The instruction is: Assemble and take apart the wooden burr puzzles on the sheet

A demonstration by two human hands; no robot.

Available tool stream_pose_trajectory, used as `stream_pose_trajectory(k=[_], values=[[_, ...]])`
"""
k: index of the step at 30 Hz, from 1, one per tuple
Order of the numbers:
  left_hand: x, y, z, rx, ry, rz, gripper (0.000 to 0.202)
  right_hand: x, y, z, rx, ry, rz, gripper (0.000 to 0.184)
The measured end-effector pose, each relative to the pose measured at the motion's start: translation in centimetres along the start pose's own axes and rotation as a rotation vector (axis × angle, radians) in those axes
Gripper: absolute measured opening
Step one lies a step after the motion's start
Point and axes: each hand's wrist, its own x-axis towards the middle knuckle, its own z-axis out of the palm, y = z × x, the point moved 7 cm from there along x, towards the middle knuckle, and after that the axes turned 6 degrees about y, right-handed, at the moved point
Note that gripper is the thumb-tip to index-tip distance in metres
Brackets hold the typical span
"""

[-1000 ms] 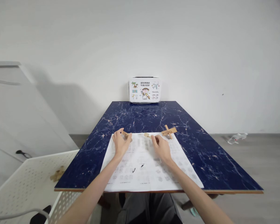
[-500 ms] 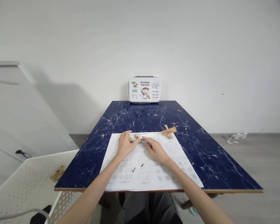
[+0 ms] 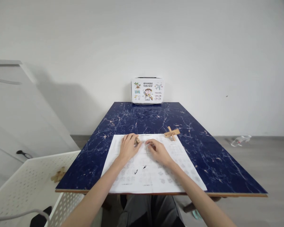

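My left hand [image 3: 129, 147] rests over the far part of a white printed sheet [image 3: 142, 184], its fingers curled round a small light wooden block [image 3: 137, 139]. Part of the block shows between thumb and fingertips; the rest is hidden by the hand. My right hand [image 3: 158, 152] is just to the right, fingers bent, with a gap between thumb and forefinger and no piece visible in it. A wooden piece made of crossed sticks [image 3: 172, 133] lies at the sheet's far right corner. Two small black marks or slivers [image 3: 136, 171] show on the sheet.
The sheet lies on a dark blue marbled table [image 3: 142, 119]. A white cartoon-printed case [image 3: 148, 90] stands at its far edge against the wall. To the left, a white perforated surface [image 3: 33, 176] holds several wooden pieces [image 3: 58, 175]. Clear plastic [image 3: 240, 140] lies on the floor at right.
The wooden block between my hands has been drawn left into my left hand, which has closed round it. My right fingertips have come away from it, slightly right.
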Motion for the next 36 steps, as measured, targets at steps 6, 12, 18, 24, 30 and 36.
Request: stream_pose_trajectory(k=[6, 12, 18, 24, 30, 36], values=[[0.0, -2.3, -1.6, 0.155, 0.184, -0.113, 0.021, 0.4, 1.7, -0.7, 0.25, 0.123, 0.116, 0.024], [0.1, -1.0, -2.8, 0.137, 0.23, 0.05, 0.029, 0.5, 3.5, -2.9, 0.368, 0.373, 0.229, 0.04], [0.0, 1.4, -1.8, -0.012, 0.053, 0.201, 0.024, 0.1, 3.6, -4.0, 0.462, 0.513, 0.288, 0.062], [-0.4, 2.2, -0.9, -0.088, -0.104, 0.251, 0.025, 0.1, 4.5, -4.5, 0.496, 0.58, 0.361, 0.067], [-0.4, 2.6, -0.8, -0.121, -0.128, 0.28, 0.023, 0.1, 5.3, -4.6, 0.466, 0.597, 0.36, 0.051], [-0.4, 2.8, -0.8, -0.146, -0.115, 0.327, 0.02, 0.7, 4.9, -3.7, 0.439, 0.481, 0.347, 0.029]])
